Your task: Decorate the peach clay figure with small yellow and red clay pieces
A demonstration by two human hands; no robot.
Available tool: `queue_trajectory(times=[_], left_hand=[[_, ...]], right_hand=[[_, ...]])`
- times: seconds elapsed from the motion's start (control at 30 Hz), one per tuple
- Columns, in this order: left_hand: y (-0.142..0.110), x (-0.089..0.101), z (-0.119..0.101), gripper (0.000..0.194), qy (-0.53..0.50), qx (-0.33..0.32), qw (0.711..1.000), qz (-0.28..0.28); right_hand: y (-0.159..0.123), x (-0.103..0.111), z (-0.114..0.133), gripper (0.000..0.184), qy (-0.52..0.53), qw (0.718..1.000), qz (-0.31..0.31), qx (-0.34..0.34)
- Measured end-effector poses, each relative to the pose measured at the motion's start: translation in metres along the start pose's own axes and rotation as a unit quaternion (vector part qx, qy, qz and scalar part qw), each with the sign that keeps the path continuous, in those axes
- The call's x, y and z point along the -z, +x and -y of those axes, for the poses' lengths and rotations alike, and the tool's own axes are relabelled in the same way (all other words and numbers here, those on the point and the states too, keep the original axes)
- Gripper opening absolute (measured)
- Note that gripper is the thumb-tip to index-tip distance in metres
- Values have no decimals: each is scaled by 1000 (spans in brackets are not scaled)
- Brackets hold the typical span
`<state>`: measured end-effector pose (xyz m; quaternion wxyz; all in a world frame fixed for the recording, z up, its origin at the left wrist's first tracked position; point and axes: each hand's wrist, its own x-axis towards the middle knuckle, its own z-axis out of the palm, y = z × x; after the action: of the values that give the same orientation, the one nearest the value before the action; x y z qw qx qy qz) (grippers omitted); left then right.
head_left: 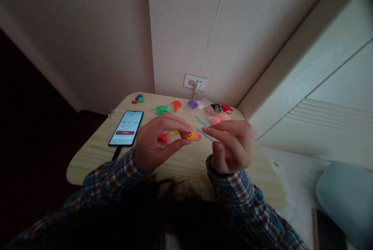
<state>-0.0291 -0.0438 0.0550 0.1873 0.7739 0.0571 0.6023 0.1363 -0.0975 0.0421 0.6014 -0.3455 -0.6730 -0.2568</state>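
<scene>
My left hand [155,141] is raised over the table, thumb and fingers pinching a small pink clay piece [197,136]. A yellow bit [190,136] with a little red in it sits on that piece. Close by on the right, my right hand [233,145] has its fingers closed around a thin turquoise modelling tool [205,134], whose tip points at the clay. A second turquoise tool [200,120] lies on the table beyond it. Partly behind my left hand are a red clay packet [163,138] and some yellow clay [174,132].
On the wooden table [180,168], a phone [126,129] showing a timer lies at left. Green [164,109], orange [176,105], purple [192,105], black [216,107] and salmon [220,118] clay packets line the back. Small clay pieces [140,99] sit in the far-left corner. A socket [196,82] is on the wall.
</scene>
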Motion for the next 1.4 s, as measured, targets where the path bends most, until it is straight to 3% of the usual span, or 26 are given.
queue_trajectory(times=[0.1, 0.2, 0.27, 0.33, 0.53, 0.77, 1.03, 1.17, 1.4], left_hand=[[-1, -1, 4, 16, 9, 3, 999, -36], [-1, -1, 8, 13, 15, 10, 998, -68], [-1, -1, 10, 15, 12, 14, 997, -79], [0, 0, 10, 17, 9, 23, 996, -82], [0, 0, 9, 19, -1, 15, 997, -76], [-1, -1, 8, 14, 12, 7, 998, -64], [-1, 1, 4, 15, -4, 17, 999, -48], [-2, 1, 4, 13, -1, 18, 999, -52], [-2, 2, 3, 14, 8, 16, 999, -47]], right_hand=[[1, -3, -20, 18, -74, 994, 25, -77], [-5, -8, -48, 15, -138, 962, 173, -159], [-15, -14, -64, 14, -151, 923, 289, -204], [-25, -19, -75, 13, -144, 889, 366, -233], [-40, -31, -81, 11, -156, 847, 446, -243], [-49, -39, -85, 14, -153, 833, 462, -264], [-56, -44, -90, 13, -145, 840, 441, -282], [-57, -45, -91, 12, -127, 854, 416, -284], [-34, -37, -89, 10, -24, 910, 308, -277]])
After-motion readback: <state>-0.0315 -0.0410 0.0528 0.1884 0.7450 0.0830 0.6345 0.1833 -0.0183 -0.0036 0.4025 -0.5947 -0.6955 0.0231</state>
